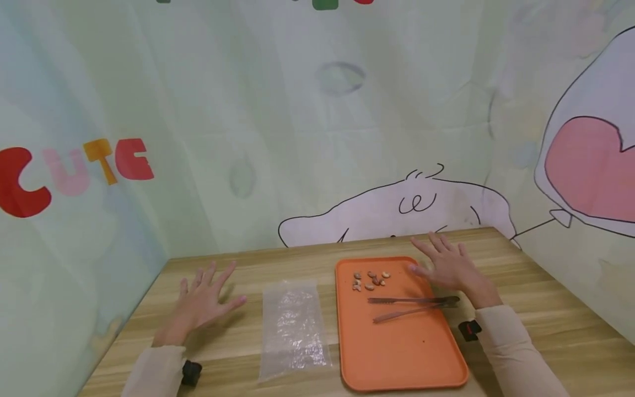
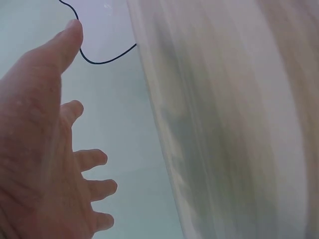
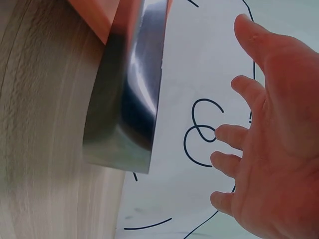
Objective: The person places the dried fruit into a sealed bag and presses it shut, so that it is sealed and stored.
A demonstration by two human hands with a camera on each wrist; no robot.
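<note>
My left hand (image 1: 200, 300) is spread over the table to the left of a clear plastic bag (image 1: 294, 331), with nothing in its grasp. The bag lies flat. Fingers apart, my right hand (image 1: 448, 264) is held over the far right edge of an orange tray (image 1: 402, 353). Metal tongs (image 1: 407, 300) lie across the tray, their joined end past its right rim; that end looms large in the right wrist view (image 3: 124, 94). Several small brown nuts (image 1: 372, 281) are scattered on the tray's far part. In the left wrist view the left hand (image 2: 45, 134) shows spread fingers.
The wooden table (image 1: 238, 353) ends at the back against a printed cloth backdrop (image 1: 278, 138), which also closes off the left and right sides. A dark speck sits on the near part of the tray. Both wrists carry small black devices (image 1: 192, 373) at the sleeves.
</note>
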